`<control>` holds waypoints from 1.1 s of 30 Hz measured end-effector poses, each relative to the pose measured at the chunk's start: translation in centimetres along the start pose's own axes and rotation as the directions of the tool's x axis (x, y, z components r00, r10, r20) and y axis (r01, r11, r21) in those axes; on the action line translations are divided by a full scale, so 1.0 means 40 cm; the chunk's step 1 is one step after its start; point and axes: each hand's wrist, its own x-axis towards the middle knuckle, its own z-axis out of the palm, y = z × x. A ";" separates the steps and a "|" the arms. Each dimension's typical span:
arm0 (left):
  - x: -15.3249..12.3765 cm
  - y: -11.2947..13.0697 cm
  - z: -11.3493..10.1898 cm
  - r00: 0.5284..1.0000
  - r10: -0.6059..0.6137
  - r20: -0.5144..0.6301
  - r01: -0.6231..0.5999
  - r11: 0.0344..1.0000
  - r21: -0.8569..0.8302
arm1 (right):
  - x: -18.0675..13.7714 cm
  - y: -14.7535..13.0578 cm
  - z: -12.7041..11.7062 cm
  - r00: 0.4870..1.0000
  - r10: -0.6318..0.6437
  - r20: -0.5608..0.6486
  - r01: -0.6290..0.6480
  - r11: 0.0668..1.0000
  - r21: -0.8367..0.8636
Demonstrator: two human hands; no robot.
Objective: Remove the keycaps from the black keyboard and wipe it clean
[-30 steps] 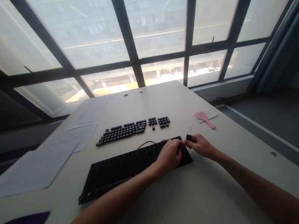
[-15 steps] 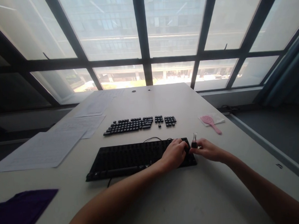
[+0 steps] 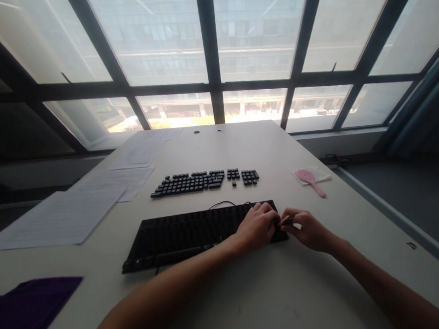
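A long black keyboard (image 3: 186,228) lies slightly askew on the table, its key area dark and without clear keycaps. My left hand (image 3: 257,224) rests over its right end, fingers curled down against the keyboard and their tips partly hidden. Close beside it, at the keyboard's right edge, my right hand (image 3: 305,228) pinches a small dark binder clip (image 3: 288,220) between thumb and fingers. Most of the clip is covered by the fingers. Behind the keyboard, loose black keycaps (image 3: 191,183) are laid out in keyboard order.
A pink hairbrush (image 3: 310,181) lies on a clear wrapper to the right. Sheets of paper (image 3: 59,219) spread along the left side, with purple cloth (image 3: 35,312) at the front left. A thin cable (image 3: 222,202) loops behind the keyboard. Large windows stand beyond the table (image 3: 240,143).
My right hand has turned the clip over, so its upright wire handles no longer show. The keyboard's left end has shifted slightly toward me. My left hand stays at the right end.
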 end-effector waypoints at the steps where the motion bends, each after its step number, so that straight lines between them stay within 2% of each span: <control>1: -0.002 0.004 -0.005 1.000 0.016 0.015 -0.016 1.000 -0.006 | 0.002 0.003 0.004 0.999 -0.010 -0.046 0.011 1.000 0.016; 3: -0.003 0.009 -0.014 0.999 0.025 0.038 -0.024 1.000 -0.018 | 0.004 0.004 0.013 0.992 -0.014 -0.122 0.018 0.999 0.032; 6: 0.000 0.011 -0.017 0.998 0.014 0.059 -0.013 1.000 -0.020 | 0.006 0.000 0.023 0.986 0.007 -0.165 -0.002 1.000 0.031; 10: 0.006 0.009 -0.009 0.997 0.013 0.080 -0.011 1.000 -0.025 | 0.011 -0.006 0.029 0.954 0.154 -0.256 -0.132 0.986 0.099; 12: 0.006 0.011 -0.006 0.997 0.004 0.077 -0.001 1.000 -0.028 | 0.016 -0.012 0.032 0.941 0.183 -0.283 -0.156 0.981 0.117; 17: 0.006 0.010 -0.010 0.999 -0.032 0.042 0.035 0.996 -0.081 | 0.022 -0.036 0.035 0.956 0.053 -0.288 -0.041 0.998 0.047; 24: 0.004 0.007 -0.011 0.990 -0.023 -0.136 0.012 0.996 -0.083 | 0.014 -0.058 0.037 0.919 -0.054 -0.392 0.031 0.997 -0.065; 29: 0.001 0.008 -0.010 0.987 0.004 -0.162 -0.020 0.995 -0.096 | 0.011 -0.067 0.048 0.916 -0.042 -0.400 0.017 0.998 -0.065; 33: -0.003 0.009 -0.010 0.981 -0.003 -0.193 -0.021 0.992 -0.121 | 0.014 -0.062 0.049 0.877 0.047 -0.478 -0.073 0.997 -0.038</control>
